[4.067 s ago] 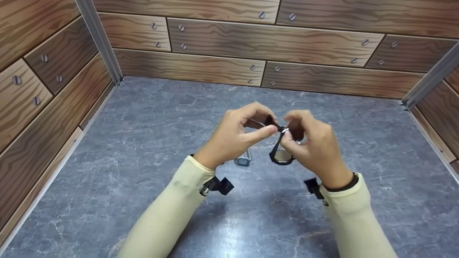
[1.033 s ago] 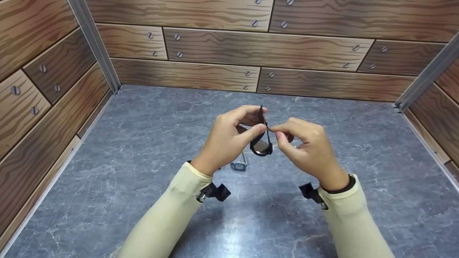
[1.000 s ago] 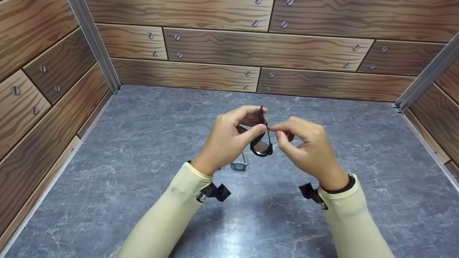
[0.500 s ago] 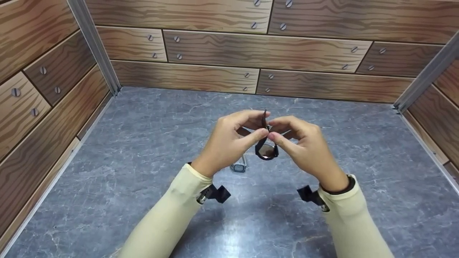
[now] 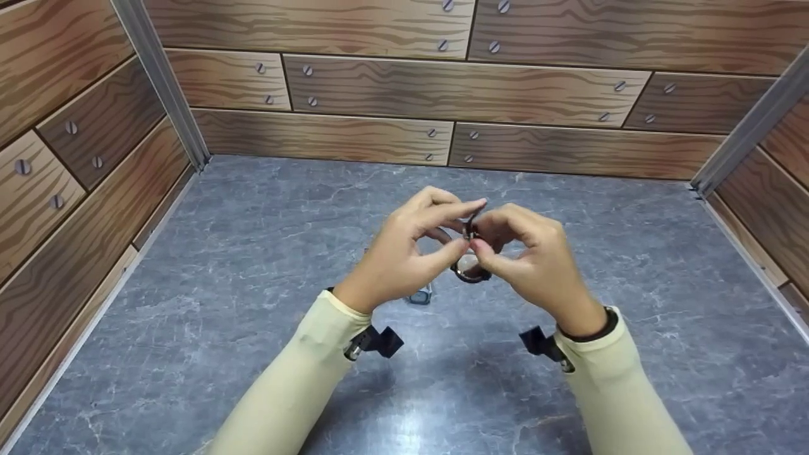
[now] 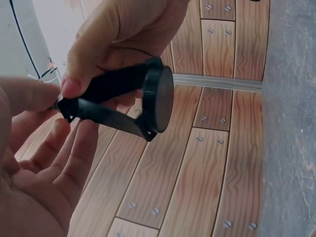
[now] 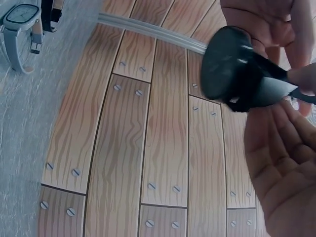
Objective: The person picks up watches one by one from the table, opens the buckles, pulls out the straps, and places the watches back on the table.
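Note:
A black wristwatch (image 5: 473,277) hangs above the table between both hands, its round case at the bottom and its strap looped upward. My left hand (image 5: 407,246) pinches the strap near the buckle, with the forefinger stretched along the upright strap end. Close against it, my right hand (image 5: 540,259) pinches the same spot with thumb and fingers. In the left wrist view the watch case (image 6: 158,101) faces away and the strap ends meet at the fingertips. The right wrist view has the dark watch face (image 7: 224,64) large; the fingers partly cover the buckle.
On the table (image 5: 284,354) below the left hand lies a watch with a squarish blue-grey face (image 5: 419,297). Beside it, in the right wrist view, is a black strap (image 7: 48,15). Wood-patterned panels (image 5: 379,88) wall the table at the back and sides.
The right hand has moved in from a single fingertip touch to a pinch at the strap joint. The left forefinger has straightened over the strap end, which now leans right.

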The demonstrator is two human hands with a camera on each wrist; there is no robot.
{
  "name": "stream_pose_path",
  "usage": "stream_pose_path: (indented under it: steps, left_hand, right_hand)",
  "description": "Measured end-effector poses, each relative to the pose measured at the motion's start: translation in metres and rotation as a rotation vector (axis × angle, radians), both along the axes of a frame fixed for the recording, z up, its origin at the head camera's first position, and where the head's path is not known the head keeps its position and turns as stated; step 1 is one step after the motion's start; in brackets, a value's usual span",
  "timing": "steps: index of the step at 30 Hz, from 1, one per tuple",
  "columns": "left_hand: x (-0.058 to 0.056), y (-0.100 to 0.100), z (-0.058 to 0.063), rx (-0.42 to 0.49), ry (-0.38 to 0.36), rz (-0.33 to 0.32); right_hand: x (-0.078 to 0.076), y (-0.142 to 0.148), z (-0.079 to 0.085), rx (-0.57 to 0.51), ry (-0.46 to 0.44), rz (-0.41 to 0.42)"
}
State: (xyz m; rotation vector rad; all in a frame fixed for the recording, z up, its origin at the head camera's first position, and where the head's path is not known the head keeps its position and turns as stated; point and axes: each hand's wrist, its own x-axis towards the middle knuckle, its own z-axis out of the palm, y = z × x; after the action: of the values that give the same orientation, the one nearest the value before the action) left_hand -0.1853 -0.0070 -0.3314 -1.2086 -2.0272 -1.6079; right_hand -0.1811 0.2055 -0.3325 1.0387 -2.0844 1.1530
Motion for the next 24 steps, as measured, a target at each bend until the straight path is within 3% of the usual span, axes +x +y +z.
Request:
stream_pose_path:
  steps: [9, 17, 24]
  left_hand:
    - [0.0018, 0.0003, 0.0018, -0.066, 0.030, -0.014]
    - [-0.0010, 0.0012, -0.0004, -0.181, 0.019, 0.139]
    - [-0.0014, 0.0004, -0.0015, -0.173, 0.038, 0.158]
  right_hand:
    - [-0.0014, -0.0008, -0.0020, -0.053, 0.027, 0.029]
    - [-0.0015, -0.0007, -0.0013, -0.096, 0.002, 0.050]
    - [0.0005, 0.0001, 0.0001, -0.110, -0.048, 0.083]
